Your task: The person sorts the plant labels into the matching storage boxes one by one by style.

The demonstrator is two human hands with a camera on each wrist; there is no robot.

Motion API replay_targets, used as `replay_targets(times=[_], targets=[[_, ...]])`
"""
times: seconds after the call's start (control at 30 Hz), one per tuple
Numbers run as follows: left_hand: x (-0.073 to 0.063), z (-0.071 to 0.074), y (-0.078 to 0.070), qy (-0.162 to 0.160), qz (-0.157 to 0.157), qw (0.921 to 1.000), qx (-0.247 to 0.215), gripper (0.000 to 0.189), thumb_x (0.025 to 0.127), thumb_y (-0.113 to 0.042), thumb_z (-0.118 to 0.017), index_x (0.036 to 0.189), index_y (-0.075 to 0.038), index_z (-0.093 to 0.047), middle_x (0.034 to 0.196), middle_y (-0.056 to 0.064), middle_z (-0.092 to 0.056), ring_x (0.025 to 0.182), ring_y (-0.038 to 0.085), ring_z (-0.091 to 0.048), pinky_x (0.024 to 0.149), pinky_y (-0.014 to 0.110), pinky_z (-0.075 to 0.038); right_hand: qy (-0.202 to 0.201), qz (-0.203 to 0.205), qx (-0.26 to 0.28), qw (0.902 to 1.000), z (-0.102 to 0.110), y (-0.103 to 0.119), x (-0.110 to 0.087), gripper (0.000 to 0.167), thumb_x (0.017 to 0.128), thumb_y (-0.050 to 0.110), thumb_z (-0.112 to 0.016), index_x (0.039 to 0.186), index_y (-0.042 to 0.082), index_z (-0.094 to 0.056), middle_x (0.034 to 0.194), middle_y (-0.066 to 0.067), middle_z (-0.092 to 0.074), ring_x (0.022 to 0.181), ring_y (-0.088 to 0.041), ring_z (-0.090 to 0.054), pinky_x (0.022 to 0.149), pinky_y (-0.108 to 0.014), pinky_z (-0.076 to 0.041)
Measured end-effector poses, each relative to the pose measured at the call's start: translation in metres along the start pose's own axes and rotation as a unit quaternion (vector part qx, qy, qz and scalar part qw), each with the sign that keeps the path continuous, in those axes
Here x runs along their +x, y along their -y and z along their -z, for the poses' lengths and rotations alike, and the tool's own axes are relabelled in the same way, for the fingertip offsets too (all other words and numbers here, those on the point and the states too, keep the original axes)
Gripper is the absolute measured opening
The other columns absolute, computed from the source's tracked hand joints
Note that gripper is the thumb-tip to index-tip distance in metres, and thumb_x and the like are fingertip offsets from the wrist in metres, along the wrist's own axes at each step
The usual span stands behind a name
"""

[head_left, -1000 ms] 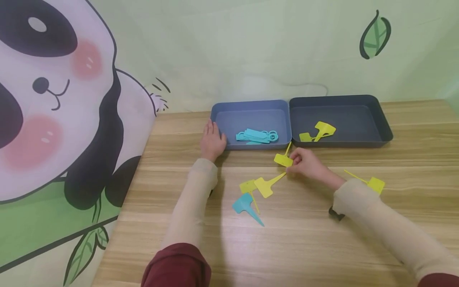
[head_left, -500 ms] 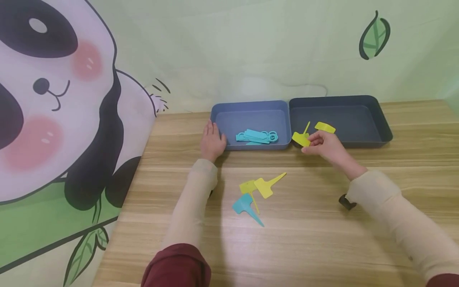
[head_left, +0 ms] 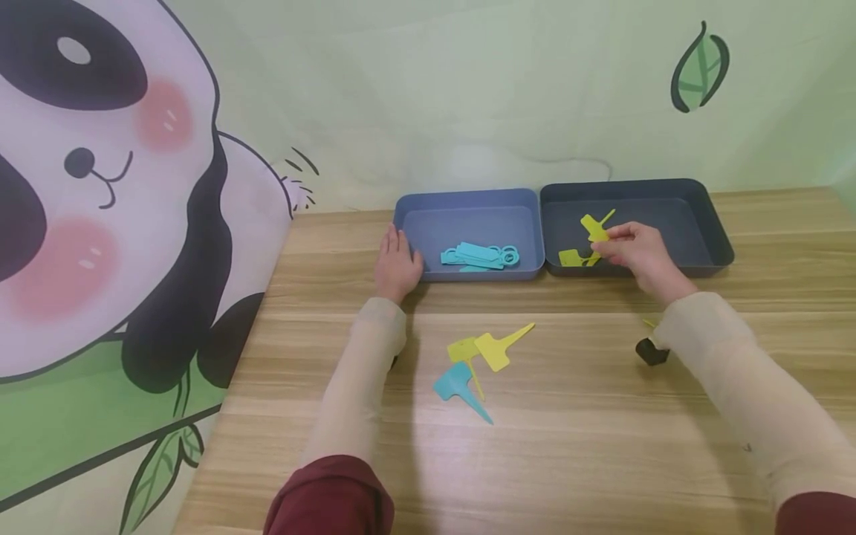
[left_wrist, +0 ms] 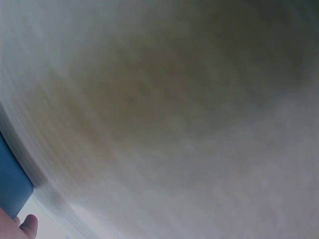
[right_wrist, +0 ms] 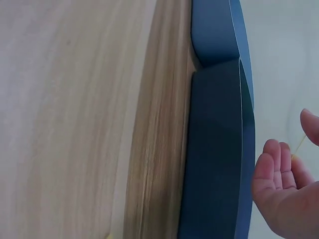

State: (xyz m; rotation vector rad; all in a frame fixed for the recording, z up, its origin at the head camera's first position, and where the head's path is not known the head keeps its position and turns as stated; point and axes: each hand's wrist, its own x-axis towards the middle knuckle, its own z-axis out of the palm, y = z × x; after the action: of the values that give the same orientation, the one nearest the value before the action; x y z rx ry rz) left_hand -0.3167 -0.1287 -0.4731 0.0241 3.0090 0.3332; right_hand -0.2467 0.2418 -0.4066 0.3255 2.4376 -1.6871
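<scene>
My right hand (head_left: 638, 256) pinches a yellow T-shaped plant label (head_left: 592, 227) over the front left part of the dark tray (head_left: 698, 230); in the right wrist view only a thin yellow stem shows at the fingers (right_wrist: 271, 159). Beneath it, more yellow plant labels (head_left: 571, 258) lie in that tray, partly covered by the hand. My left hand (head_left: 397, 267) rests against the left side of the blue tray (head_left: 461, 220), fingers extended along the wall. Several teal plant labels (head_left: 478, 255) are piled inside. In the left wrist view just a thumb (left_wrist: 30, 226) and a tray corner appear.
On the wooden table (head_left: 535, 446), two yellow labels overlap, one paler (head_left: 495, 351), beside a teal label (head_left: 455, 382). Another yellow tip (head_left: 649, 324) peeks out by the right sleeve. A panda-print backdrop (head_left: 401, 96) rises behind the trays, which stand side by side.
The right hand has carried the yellow plant label from the table in front of the trays, rightward and up over the dark tray. The left hand stays put.
</scene>
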Motion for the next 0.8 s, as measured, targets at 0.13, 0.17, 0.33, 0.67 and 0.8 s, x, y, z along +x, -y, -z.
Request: replay_targets(times=[0.13,0.17,0.33,0.67,0.8], targets=[[-0.004,0.004,-0.001,-0.008,-0.005,0.9999,0.006,0.061,0.093,-0.034,-0.026,0.141,0.001,-0.011,0.149,0.013,0.003,0.138,0.024,-0.002,0.112,0.028,-0.001,-0.008,-0.016,0.041,0.999,0.001,-0.001,0.006,0.033,0.079,0.024,-0.064,0.101,0.01,-0.044,0.088,0.006,-0.051,0.069,0.004,-0.057,0.07,-0.016,-0.05],[-0.005,0.003,-0.001,-0.014,-0.009,0.9998,0.008,0.061,0.093,-0.034,-0.026,0.14,0.002,-0.012,0.149,0.014,0.001,0.138,0.025,-0.004,0.112,0.029,-0.003,-0.009,-0.018,0.051,0.9985,0.001,-0.002,0.007,0.032,0.079,0.023,-0.064,0.1,0.01,-0.044,0.085,0.008,-0.052,0.068,0.004,-0.057,0.07,-0.016,-0.05],[-0.006,0.003,-0.001,-0.024,-0.015,0.9994,0.018,0.061,0.093,-0.034,-0.026,0.14,0.002,-0.014,0.149,0.015,-0.003,0.138,0.026,-0.006,0.113,0.029,-0.005,-0.029,-0.02,0.054,0.9979,-0.001,-0.004,0.014,0.03,0.08,0.018,-0.063,0.102,0.008,-0.045,0.079,0.011,-0.054,0.065,0.004,-0.057,0.069,-0.017,-0.05],[0.004,-0.005,0.004,-0.005,-0.006,0.9998,0.017,0.062,0.093,-0.038,-0.019,0.141,-0.001,-0.008,0.148,0.011,0.009,0.138,0.022,0.002,0.112,0.026,0.003,-0.098,0.01,-0.147,0.9843,-0.007,-0.014,0.028,0.044,0.08,0.013,-0.06,0.116,-0.007,-0.046,0.103,-0.021,-0.053,0.086,-0.026,-0.053,0.075,-0.038,-0.045],[-0.003,0.003,0.0,-0.008,-0.01,0.9998,0.017,0.06,0.093,-0.035,-0.023,0.14,0.001,-0.013,0.149,0.013,0.003,0.138,0.024,-0.002,0.112,0.028,-0.002,-0.092,0.016,-0.203,0.9748,-0.009,-0.014,0.031,0.043,0.081,0.01,-0.058,0.117,-0.009,-0.047,0.108,-0.027,-0.053,0.097,-0.037,-0.048,0.081,-0.047,-0.041]])
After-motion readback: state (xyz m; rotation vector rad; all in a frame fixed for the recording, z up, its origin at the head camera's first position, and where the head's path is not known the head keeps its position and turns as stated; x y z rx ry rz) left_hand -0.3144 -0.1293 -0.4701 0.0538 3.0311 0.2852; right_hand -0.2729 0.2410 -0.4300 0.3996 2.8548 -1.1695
